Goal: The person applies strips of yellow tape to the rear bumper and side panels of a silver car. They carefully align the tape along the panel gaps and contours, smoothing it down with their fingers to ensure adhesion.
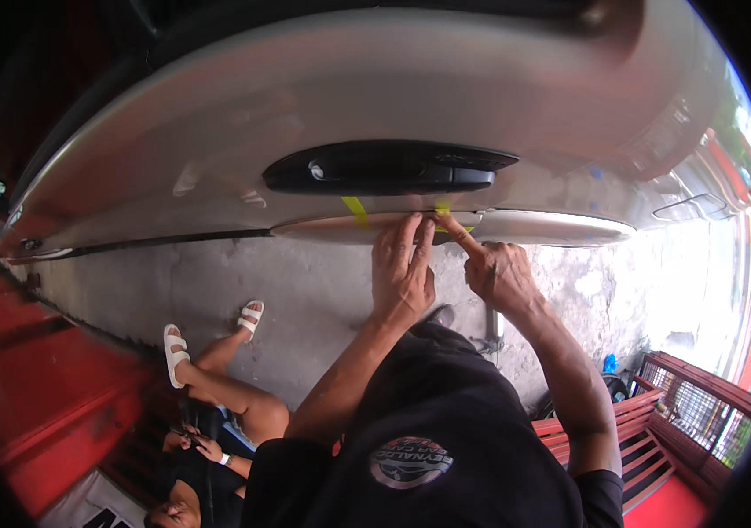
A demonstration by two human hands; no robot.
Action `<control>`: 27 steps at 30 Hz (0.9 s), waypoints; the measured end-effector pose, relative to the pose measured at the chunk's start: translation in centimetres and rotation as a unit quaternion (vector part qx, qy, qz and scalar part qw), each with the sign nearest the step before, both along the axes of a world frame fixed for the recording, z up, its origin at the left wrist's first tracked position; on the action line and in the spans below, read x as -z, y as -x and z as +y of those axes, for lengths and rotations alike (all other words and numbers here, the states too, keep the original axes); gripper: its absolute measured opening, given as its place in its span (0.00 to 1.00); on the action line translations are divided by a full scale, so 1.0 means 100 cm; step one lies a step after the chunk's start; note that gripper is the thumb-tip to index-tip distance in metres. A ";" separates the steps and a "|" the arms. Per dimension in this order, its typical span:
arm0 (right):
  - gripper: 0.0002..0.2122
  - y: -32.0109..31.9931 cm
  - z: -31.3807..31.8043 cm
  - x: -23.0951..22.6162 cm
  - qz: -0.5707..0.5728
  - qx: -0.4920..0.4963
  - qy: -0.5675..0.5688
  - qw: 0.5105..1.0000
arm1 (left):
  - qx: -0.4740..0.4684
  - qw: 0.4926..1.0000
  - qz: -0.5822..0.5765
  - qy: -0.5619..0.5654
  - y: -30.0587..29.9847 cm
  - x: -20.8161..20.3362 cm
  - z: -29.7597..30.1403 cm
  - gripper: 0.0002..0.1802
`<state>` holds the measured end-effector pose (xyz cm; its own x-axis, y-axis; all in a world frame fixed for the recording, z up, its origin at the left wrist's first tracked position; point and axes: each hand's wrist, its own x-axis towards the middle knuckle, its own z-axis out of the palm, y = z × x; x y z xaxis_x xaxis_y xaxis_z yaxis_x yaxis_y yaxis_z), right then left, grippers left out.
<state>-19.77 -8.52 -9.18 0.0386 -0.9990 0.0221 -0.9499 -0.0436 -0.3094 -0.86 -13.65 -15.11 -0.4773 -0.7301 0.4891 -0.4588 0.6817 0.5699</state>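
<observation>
A silver-grey car body panel fills the far side, with a black door handle on it. Below the handle, a yellow tape strip sticks slantwise to the panel. My left hand reaches up with its fingers extended, their tips touching the panel's lower edge. Beside it, my right hand points its index finger onto a short piece of yellow tape, the other fingers curled in. Both sets of fingertips nearly meet there. Whether anything small lies under the left fingertips cannot be made out.
Grey concrete floor lies between me and the car. At lower left sits another person, legs stretched out, wearing white sandals. A red slatted bench stands at lower right, near a small blue item.
</observation>
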 end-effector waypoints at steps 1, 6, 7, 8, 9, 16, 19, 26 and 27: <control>0.43 0.000 -0.001 -0.003 0.004 0.000 0.006 1.000 | -0.006 1.000 -0.006 0.001 0.001 -0.001 0.002 0.37; 0.39 0.002 -0.004 -0.033 -0.038 0.021 0.028 0.999 | -0.017 0.999 -0.029 0.016 0.001 -0.003 0.004 0.32; 0.38 0.003 -0.003 -0.041 -0.058 0.031 0.022 0.998 | -0.023 0.999 -0.026 0.022 0.003 -0.007 0.004 0.29; 0.36 0.006 0.002 -0.044 -0.102 0.035 0.028 0.994 | -0.030 0.999 -0.020 0.030 0.007 -0.011 0.002 0.27; 0.34 0.011 0.010 -0.046 -0.146 0.039 0.035 0.988 | -0.040 0.999 0.008 0.029 0.010 -0.012 0.000 0.24; 0.25 0.024 0.110 0.018 -0.300 0.155 -0.115 0.934 | -0.129 0.986 0.059 0.082 0.036 -0.007 -0.028 0.10; 0.25 0.029 0.146 0.026 -0.321 0.183 -0.143 0.918 | -0.146 0.981 0.065 0.105 0.041 0.003 -0.035 0.12; 0.23 0.041 0.201 0.029 -0.344 0.276 -0.115 0.890 | -0.141 0.984 0.070 0.083 0.037 -0.003 -0.043 0.22; 0.23 0.042 0.207 0.026 -0.353 0.298 -0.112 0.880 | -0.139 0.985 0.062 0.080 0.033 0.002 -0.045 0.22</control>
